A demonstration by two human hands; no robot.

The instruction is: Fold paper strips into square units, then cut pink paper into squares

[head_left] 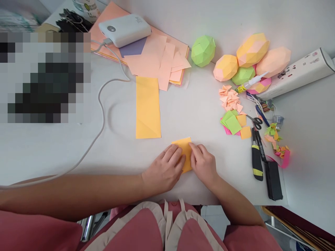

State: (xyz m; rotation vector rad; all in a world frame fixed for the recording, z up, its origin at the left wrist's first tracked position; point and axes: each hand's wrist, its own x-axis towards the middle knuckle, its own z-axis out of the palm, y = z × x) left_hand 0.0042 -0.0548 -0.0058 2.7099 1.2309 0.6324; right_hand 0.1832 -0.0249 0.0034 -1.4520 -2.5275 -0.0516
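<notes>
On a white tabletop, both hands hold orange paper — its long axis pointing roughly forward.

Front and centre, near the table's near edge, the small sheet lies under the left hand, the right hand at its right side! Beyond, leftward, there's the paper strip; farther back, the power bank sits on the paper stack. Over right, paper squares lie before the folded pieces, the paper models behind those. Scissors sit right of the squares, the cutter nearer, just left of the case.
</notes>
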